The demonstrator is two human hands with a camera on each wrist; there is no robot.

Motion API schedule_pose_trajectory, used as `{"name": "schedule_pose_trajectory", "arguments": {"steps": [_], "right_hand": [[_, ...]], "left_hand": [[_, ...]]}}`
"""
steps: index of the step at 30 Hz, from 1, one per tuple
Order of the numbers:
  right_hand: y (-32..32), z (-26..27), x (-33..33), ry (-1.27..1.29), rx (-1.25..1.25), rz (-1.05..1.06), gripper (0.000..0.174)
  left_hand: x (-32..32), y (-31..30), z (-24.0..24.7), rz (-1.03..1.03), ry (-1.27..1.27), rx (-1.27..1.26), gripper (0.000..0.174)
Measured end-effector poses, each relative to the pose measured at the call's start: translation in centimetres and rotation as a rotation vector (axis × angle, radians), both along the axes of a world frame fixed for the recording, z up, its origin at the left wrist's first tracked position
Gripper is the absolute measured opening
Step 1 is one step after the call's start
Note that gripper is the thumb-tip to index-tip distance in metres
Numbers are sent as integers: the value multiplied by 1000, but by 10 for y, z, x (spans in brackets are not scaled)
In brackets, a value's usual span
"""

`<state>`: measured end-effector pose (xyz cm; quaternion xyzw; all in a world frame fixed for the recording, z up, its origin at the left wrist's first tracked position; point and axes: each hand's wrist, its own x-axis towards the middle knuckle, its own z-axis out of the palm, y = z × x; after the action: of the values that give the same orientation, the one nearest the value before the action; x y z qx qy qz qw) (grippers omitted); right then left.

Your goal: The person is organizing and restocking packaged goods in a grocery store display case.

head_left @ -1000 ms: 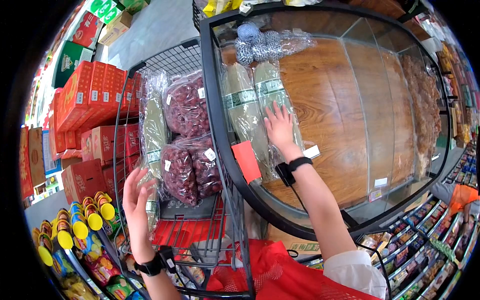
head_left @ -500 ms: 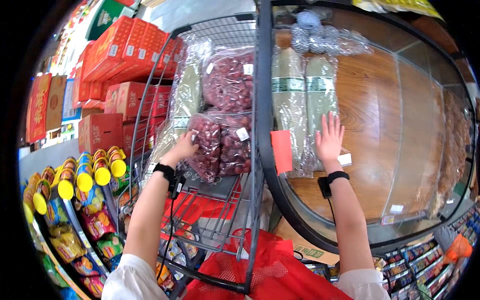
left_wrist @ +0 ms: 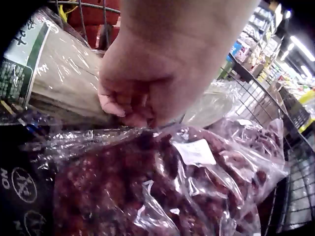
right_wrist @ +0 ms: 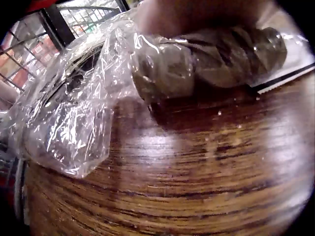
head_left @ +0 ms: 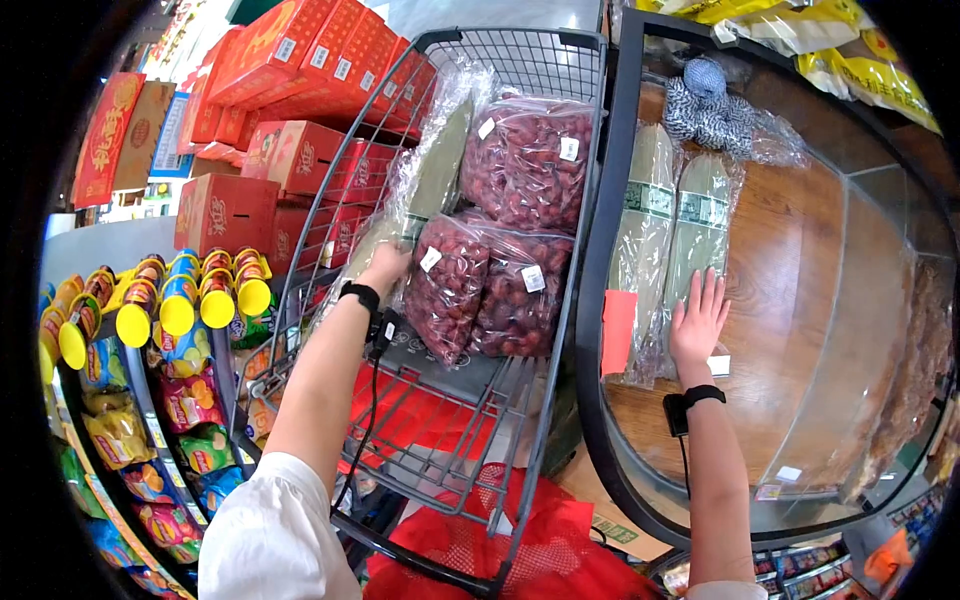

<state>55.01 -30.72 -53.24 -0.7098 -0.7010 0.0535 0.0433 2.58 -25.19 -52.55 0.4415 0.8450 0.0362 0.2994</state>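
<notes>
Here, left hand [head_left: 386, 265] pinches crinkly wrapping [head_left: 412, 222] while right hand [head_left: 700, 322] spreads across a long package [head_left: 702, 215].

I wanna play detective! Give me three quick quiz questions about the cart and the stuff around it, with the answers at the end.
1. True or false: the right hand is inside the cart.
2. How many long packs with green bands lie on the wooden surface?
3. What colour are the stacked boxes beside the cart? A) red B) green C) yellow

Key: 1. False. 2. Two. 3. A.
</notes>
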Motion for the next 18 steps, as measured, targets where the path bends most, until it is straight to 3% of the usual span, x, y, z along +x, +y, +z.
{"name": "schedule_pose_trajectory", "arguments": {"steps": [2,4,6,7,9,11,14,16,18], "right_hand": [[0,-3,-1,-7,13,23,55],[-3,-1,-3,-21,-17,12,55],[-6,6,-5,-36,-38,13,54],[-5,12,-6,-11,-129,-6,53],[1,30,-7,27,-278,-39,50],[1,51,-10,125,-273,-109,48],[-10,98,-28,247,-115,-181,43],[-26,134,-44,523,124,-38,43],[-49,193,-74,890,-1,-31,41]], "left_hand": [[-1,-2,-7,-166,121,22,26],[6,-2,23,-117,174,-42,21],[-7,-3,47,-276,134,-41,18],[-5,-4,71,-236,107,30,18],[10,-13,121,-150,-97,139,19],[21,-26,162,-98,-211,175,19],[72,-61,253,169,-790,152,22],[95,-88,281,197,-970,222,23],[131,-112,311,176,-1012,308,22]]}}
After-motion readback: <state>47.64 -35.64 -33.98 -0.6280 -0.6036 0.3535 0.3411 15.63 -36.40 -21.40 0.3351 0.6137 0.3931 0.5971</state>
